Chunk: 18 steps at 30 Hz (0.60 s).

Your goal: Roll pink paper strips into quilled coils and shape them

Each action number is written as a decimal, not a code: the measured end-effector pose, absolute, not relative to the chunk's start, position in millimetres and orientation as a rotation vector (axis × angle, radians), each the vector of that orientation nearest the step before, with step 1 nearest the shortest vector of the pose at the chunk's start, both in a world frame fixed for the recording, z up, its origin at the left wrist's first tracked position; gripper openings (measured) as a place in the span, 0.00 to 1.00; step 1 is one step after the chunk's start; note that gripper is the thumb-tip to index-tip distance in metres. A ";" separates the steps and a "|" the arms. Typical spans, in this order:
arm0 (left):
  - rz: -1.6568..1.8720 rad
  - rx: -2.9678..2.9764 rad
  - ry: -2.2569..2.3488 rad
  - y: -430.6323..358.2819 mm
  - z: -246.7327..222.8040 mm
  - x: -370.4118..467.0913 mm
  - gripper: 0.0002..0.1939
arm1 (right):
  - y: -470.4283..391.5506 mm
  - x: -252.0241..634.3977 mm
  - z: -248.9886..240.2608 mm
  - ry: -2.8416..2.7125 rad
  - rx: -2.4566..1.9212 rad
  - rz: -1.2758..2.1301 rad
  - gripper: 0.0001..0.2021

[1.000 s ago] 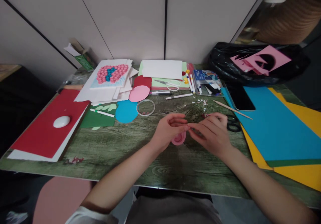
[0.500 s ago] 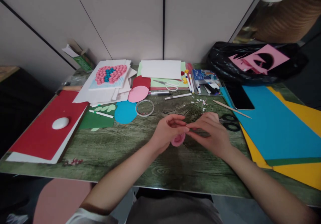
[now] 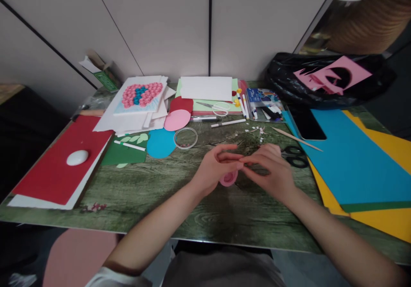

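A coiled pink paper piece (image 3: 228,178) shows just below the fingers of my left hand (image 3: 214,167), near the middle of the table. My left hand is closed, thumb and forefinger pinched together at the piece's upper end. My right hand (image 3: 272,167) meets it from the right, its thumb and fingertips pressed together. Whatever lies between the touching fingertips is too small to make out. Black-handled scissors (image 3: 296,156) lie partly behind my right hand. Small white paper scraps (image 3: 257,130) are scattered beyond both hands.
Left: red sheet (image 3: 61,162) with a white oval object (image 3: 77,157), green paper (image 3: 111,152), and a pink-and-blue flower picture (image 3: 141,96). Tape roll (image 3: 196,139) and markers (image 3: 227,123) lie ahead. Right: phone (image 3: 306,124), wooden stick (image 3: 298,139), blue sheet (image 3: 359,162), black bag (image 3: 279,81).
Both hands stay nearly in place, with only a slight shift of the fingertips where they meet. The pink coil sits a touch higher in the view.
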<state>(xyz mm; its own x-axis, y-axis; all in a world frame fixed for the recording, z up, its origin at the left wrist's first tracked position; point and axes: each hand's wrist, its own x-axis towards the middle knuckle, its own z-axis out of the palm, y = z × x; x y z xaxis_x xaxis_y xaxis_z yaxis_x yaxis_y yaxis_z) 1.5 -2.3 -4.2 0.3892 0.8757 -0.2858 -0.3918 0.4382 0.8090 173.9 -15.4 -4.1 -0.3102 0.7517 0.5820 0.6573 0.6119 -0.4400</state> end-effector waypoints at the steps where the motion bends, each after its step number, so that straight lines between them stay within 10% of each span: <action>1: 0.892 0.742 0.799 -1.9 -4.8 1.2 0.25 | -15.3 174.2 -4.2 -2.046 -1.109 0.140 0.03; 18: 0.918 0.772 0.913 -1.8 -5.0 2.3 0.19 | -13.6 178.6 -2.5 -2.054 -1.133 0.052 0.02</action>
